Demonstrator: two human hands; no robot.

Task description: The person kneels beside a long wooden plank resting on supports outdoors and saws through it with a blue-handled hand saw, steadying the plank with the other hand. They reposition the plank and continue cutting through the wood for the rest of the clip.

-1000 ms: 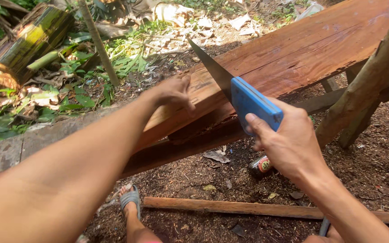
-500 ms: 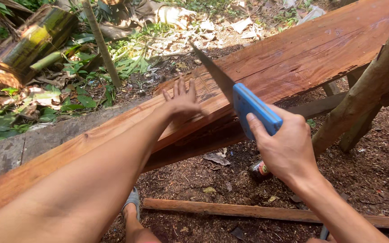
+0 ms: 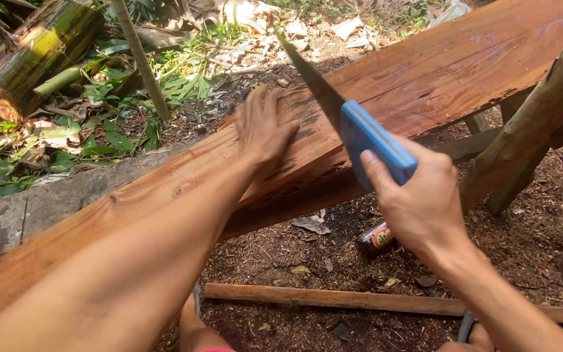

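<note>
Under my spread left hand (image 3: 263, 128), flat on the reddish plank (image 3: 425, 72); my right hand (image 3: 418, 202) fingers clenched on blue-handled saw (image 3: 360, 133), blade now drawn further back across the plank; cut progressing.

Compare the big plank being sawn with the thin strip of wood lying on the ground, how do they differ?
The plank is wide and reddish brown, raised off the dirt on rough supports; the strip is narrow, paler, and lies flat on the ground beneath. The left hand presses on the plank and the saw, held in the right hand, cuts into it; nothing touches the strip. Both are long, straight, sawn timber.
</note>
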